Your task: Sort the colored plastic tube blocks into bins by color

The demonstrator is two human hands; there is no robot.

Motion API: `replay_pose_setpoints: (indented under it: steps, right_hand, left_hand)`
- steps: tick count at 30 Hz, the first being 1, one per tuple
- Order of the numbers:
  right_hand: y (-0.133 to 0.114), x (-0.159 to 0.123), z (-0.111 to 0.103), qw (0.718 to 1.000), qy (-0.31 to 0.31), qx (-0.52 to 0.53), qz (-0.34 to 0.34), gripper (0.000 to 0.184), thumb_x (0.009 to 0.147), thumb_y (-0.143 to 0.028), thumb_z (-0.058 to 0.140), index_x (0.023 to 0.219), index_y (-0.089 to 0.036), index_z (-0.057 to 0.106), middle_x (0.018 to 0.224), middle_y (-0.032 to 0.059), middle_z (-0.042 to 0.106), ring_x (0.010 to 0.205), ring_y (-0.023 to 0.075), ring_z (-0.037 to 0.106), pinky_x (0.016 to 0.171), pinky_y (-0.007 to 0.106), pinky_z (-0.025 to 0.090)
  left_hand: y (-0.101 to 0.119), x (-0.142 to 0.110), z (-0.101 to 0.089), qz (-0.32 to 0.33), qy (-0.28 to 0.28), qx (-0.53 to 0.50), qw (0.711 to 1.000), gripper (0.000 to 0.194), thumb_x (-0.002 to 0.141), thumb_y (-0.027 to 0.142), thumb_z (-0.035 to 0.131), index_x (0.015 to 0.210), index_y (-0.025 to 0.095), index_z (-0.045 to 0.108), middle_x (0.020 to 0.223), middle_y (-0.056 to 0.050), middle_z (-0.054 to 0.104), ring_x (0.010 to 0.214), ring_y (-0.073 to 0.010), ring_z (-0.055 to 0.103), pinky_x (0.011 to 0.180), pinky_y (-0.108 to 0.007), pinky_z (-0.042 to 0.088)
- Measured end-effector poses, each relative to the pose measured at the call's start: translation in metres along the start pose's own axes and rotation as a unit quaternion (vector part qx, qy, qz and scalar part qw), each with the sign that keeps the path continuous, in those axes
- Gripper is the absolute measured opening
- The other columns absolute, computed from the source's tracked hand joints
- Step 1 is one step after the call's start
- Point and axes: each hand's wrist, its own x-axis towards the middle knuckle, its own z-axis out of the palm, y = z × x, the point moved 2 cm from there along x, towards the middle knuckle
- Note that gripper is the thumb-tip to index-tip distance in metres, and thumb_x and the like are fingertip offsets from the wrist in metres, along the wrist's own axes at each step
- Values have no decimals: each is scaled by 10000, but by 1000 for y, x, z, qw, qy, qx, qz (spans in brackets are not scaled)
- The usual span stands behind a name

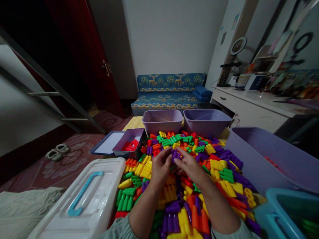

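Observation:
My left hand (161, 164) and my right hand (190, 166) meet over a heap of bullet-shaped plastic building blocks (146, 171). Between their fingertips is a purple building block (175, 155) made of joined tubes, with fingers of both hands closed on it. Part of that piece is hidden behind the fingers. Around and beneath my wrists lie yellow, green, orange, red and purple blocks, some linked in rows and some loose.
Two purple bins (162, 122) stand behind the heap. A small box (129, 144) with red blocks is at the left, near a white lidded box (99, 186) with a blue handle. On the right are a larger purple bin (259, 166) and a turquoise basket (276, 212).

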Motion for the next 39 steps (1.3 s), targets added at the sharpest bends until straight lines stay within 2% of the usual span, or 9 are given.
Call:
replay_pose_setpoints:
  steps: [4, 7, 11, 15, 18, 21, 26, 31, 39]
  right_hand:
    - [5, 5, -6, 999, 1, -42, -30, 502, 805, -436, 588, 1253, -214, 541, 898, 32, 680, 723, 177, 666, 605, 287, 542]
    - [3, 6, -10, 993, 28, -91, -76, 484, 833, -437, 556, 1266, -220, 550, 1114, 61, 666, 989, 210, 642, 805, 332, 544]
    - [-1, 6, -11, 969, 70, -196, -132, 482, 874, -382, 490, 1335, -241, 505, 1351, 59, 539, 1232, 200, 512, 1042, 370, 408]
    - [-4, 4, -6, 957, 81, -247, -129, 497, 884, -311, 428, 1368, -207, 473, 1423, 84, 469, 1337, 197, 403, 1119, 392, 306]
    - [-6, 2, -2, 957, 81, -258, -104, 499, 874, -270, 419, 1355, -154, 488, 1369, 126, 523, 1291, 223, 464, 1084, 405, 356]
    - [-5, 2, 1, 962, 79, -243, -97, 487, 864, -273, 446, 1324, -129, 519, 1254, 142, 611, 1183, 243, 561, 1013, 407, 430]
    - [-1, 3, -3, 987, 69, -129, -62, 592, 842, -325, 521, 1409, -193, 413, 1097, 90, 682, 958, 229, 666, 843, 381, 535]
    - [3, 1, -4, 1000, 13, -18, -15, 674, 830, -422, 567, 1432, -213, 348, 937, 52, 696, 798, 215, 691, 724, 359, 566]
    - [6, 5, -3, 1000, 7, -12, -19, 432, 788, -490, 597, 1121, -217, 563, 881, 46, 691, 726, 207, 682, 652, 342, 560]
  left_hand:
    - [3, -3, 1, 23, -19, 17, 999, 320, 803, 297, 631, 1098, 187, 688, 1080, -76, 718, 1018, -222, 662, 919, -343, 522]
    - [4, -4, 2, 34, -31, 0, 999, 357, 794, 298, 655, 1128, 176, 672, 1134, -89, 698, 1054, -226, 651, 956, -347, 505]
    - [3, -6, 5, 30, -62, 20, 997, 392, 811, 302, 640, 1182, 176, 640, 1198, -111, 663, 1025, -233, 664, 917, -358, 531]
    - [4, -7, 5, 61, -61, 52, 995, 331, 819, 296, 626, 1138, 216, 667, 1337, -108, 564, 1094, -257, 629, 866, -347, 559]
    - [7, -7, 4, 64, -53, 52, 995, 308, 809, 286, 636, 1105, 207, 675, 1334, -116, 561, 1146, -277, 596, 829, -332, 574]
    - [7, -6, 4, 57, -48, 30, 997, 345, 818, 279, 627, 1150, 184, 632, 1234, -125, 629, 1084, -255, 633, 826, -330, 572]
    - [7, -3, 4, 89, -56, 44, 994, 330, 849, 272, 590, 1159, 166, 627, 1178, -101, 667, 1105, -219, 619, 983, -352, 484]
    - [15, -5, 2, 81, -94, 94, 988, 336, 906, 313, 506, 1190, 189, 636, 1191, -79, 668, 1085, -229, 626, 950, -355, 499]
    - [19, -8, 3, 117, -94, 161, 976, 344, 932, 302, 457, 1213, 202, 626, 1182, -84, 655, 1103, -210, 591, 966, -341, 463]
